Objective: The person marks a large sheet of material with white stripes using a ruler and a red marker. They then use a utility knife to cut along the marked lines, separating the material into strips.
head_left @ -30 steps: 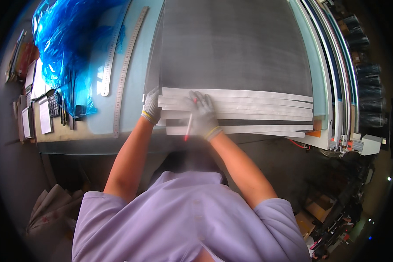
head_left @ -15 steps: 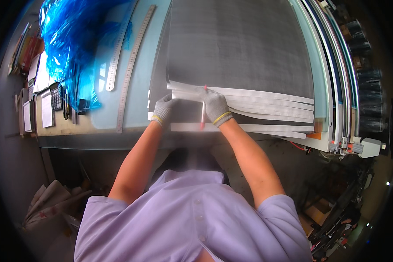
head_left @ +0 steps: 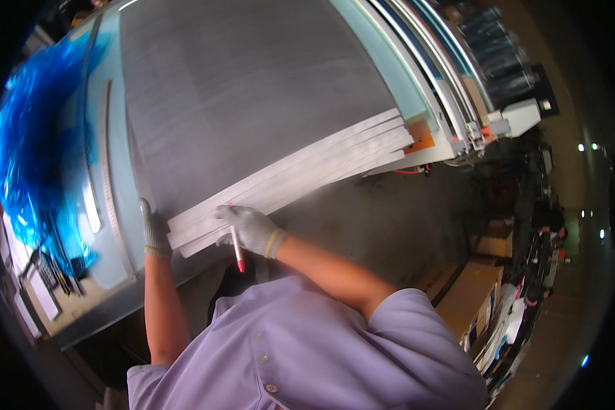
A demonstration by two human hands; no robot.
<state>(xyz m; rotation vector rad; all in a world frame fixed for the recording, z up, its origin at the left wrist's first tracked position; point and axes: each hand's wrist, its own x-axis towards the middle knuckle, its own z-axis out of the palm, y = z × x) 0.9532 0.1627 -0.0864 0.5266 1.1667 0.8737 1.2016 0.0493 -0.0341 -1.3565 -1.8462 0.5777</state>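
Large dark grey sheets (head_left: 253, 89) with pale white margins (head_left: 301, 167) along the near edge lie stacked on the table. My left hand (head_left: 156, 231), in a grey knit glove with a yellow-striped cuff, rests against the left side of the stack near its corner. Its fingers are stretched out along that edge and hold nothing visible. Over the white margins, close to the same corner, is my right hand (head_left: 253, 231), gloved alike. A slim white pen with red ends (head_left: 237, 247) is held in its fingers, slanting down toward me.
Crumpled blue plastic film (head_left: 37, 150) covers the table's left side. Two steel rulers (head_left: 109, 184) lie between film and sheets. A metal rail assembly (head_left: 451, 82) runs along the right side. Cardboard boxes (head_left: 468, 301) stand on the floor at right.
The view has turned, so the table appears tilted. Both hands were at the lifted near-left corner; now the sheets lie flatter, with my left hand at their side. The pen stays in my right hand.
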